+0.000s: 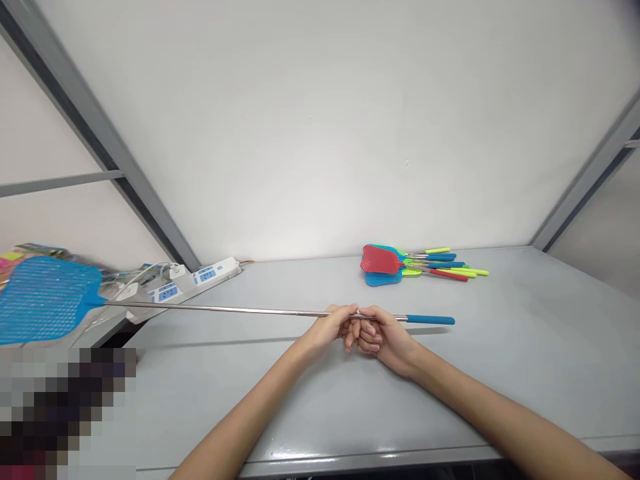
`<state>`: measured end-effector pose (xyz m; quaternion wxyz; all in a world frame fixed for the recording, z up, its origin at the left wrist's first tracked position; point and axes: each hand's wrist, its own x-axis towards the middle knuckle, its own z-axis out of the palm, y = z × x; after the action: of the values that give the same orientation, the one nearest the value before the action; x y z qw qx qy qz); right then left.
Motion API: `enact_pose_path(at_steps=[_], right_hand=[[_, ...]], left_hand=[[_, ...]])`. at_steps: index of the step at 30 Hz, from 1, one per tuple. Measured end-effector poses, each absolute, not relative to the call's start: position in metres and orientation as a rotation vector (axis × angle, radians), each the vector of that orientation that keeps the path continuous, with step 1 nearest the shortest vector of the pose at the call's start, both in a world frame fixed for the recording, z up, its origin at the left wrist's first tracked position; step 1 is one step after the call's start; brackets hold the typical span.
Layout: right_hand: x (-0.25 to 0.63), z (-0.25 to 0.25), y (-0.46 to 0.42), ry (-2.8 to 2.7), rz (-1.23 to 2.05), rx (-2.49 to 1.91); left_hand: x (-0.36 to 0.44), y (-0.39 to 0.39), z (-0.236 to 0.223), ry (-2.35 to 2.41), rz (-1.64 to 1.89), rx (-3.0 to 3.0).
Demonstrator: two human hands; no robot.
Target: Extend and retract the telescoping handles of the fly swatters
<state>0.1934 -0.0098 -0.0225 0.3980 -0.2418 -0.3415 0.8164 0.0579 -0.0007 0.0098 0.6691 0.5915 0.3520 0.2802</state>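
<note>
A blue fly swatter (pixel 215 308) with a long metal shaft is stretched out across the view, its blue head to the far left and its blue grip to the right. My left hand (pixel 340 325) is closed around the shaft near its right part. Right beside it, my right hand (pixel 383 333) is also closed on the shaft, just left of the blue grip. Thumbs lie along the top, and the two hands touch or nearly touch. The swatter is held a little above the grey table (pixel 280 393), where its shadow shows.
A pile of shorter fly swatters (pixel 383 260) in red, blue and green lies toward the back. At the left stands a white power strip (pixel 215 277) with plugged-in chargers, near plastic-wrapped items (pixel 45 252). A wall and grey metal frame posts (pixel 150 200) bound the table.
</note>
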Motion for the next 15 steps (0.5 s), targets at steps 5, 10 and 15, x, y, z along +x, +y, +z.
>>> enact_pose_path(at_steps=[5,10,15], right_hand=[[0.196,-0.016,-0.01,-1.018,1.913,-0.731],[0.198,-0.013,-0.009,-1.15,1.876,-0.781],[0.198,-0.01,-0.008,-1.145,1.927,-0.679]], left_hand=[[0.058,-0.004,0.013,0.739,0.669,1.281],[0.056,-0.003,0.013,0.706,0.686,1.211],[0.052,-0.002,0.018,0.809,0.69,1.233]])
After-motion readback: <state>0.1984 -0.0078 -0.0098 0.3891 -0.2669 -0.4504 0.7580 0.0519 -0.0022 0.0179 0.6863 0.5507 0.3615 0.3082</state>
